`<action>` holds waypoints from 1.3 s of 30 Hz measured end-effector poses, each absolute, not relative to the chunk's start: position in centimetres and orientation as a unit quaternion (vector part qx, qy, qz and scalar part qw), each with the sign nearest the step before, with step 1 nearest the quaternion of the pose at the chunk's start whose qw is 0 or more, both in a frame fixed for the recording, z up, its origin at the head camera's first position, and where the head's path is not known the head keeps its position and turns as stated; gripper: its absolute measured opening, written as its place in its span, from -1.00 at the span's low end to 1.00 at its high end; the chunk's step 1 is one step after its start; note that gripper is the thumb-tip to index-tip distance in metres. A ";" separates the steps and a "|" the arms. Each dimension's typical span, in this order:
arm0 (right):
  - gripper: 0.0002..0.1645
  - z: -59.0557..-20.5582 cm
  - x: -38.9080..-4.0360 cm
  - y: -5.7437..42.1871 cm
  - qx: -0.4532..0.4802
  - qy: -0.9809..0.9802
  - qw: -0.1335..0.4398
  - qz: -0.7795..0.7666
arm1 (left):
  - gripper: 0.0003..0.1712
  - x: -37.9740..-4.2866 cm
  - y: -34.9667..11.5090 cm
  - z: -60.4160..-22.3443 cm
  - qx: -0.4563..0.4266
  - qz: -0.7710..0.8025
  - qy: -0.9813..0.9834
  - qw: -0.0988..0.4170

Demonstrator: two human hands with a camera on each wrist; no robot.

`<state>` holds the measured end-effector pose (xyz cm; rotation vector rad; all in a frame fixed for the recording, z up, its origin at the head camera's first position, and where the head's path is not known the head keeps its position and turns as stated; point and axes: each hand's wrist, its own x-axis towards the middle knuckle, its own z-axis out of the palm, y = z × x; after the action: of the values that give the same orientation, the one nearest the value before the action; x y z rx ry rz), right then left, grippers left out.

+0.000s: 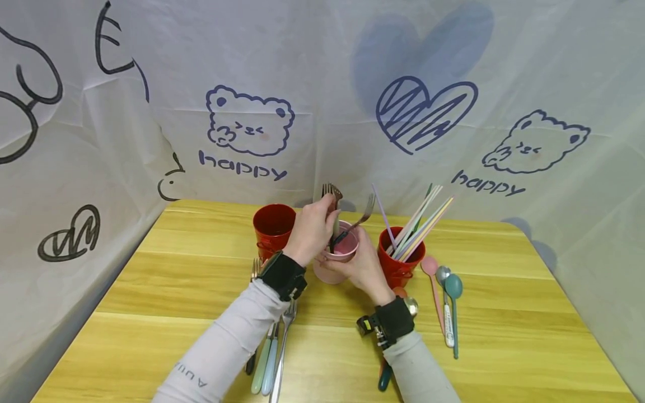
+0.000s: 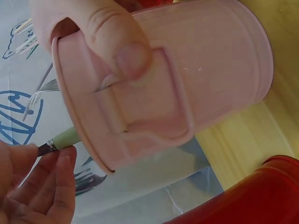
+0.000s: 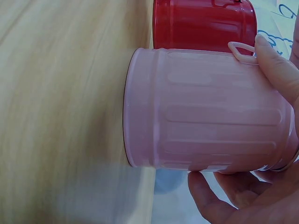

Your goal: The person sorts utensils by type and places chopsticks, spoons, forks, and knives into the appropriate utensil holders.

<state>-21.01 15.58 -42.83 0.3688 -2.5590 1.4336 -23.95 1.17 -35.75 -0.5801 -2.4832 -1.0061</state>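
A pink metal bucket (image 1: 330, 273) stands near the back middle of the table. My right hand (image 1: 367, 267) holds it around the upper side, its thumb near the wire handle in the left wrist view. Over its mouth, my left hand (image 1: 313, 225) pinches a fork with a pale green handle (image 2: 67, 138) by the neck. That handle points down into the bucket, and the tines (image 1: 327, 189) stick up above the fingers. Another fork (image 1: 369, 208), black-handled, leans out of the bucket to the right. The bucket's inside is partly hidden by my left hand.
A red bucket (image 1: 272, 228) stands to the left, and another red bucket (image 1: 398, 271) with several straws to the right. Spoons (image 1: 454, 286) lie at the right. Several forks and knives (image 1: 269, 364) lie under my left arm; more spoons (image 1: 411, 305) are partly under my right wrist.
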 end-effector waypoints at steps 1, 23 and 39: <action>0.10 -42.8 -21.0 15.6 0.123 -0.862 0.093 0.483 | -0.92 -23.9 1.1 -35.7 -0.208 -0.355 -0.890 0.196; 0.14 -42.9 -21.0 15.5 0.151 -0.867 0.115 0.461 | -0.79 -23.4 0.0 -35.6 -0.191 -0.325 -0.911 0.166; 0.22 -43.1 -21.0 15.4 0.135 -0.865 0.109 0.470 | -0.89 -21.5 -4.7 -37.0 -0.200 -0.341 -0.895 0.205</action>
<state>-20.96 15.39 -43.10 0.3961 -2.5440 1.3822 -21.51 -4.73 -36.99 -0.5576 -2.4964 -0.9499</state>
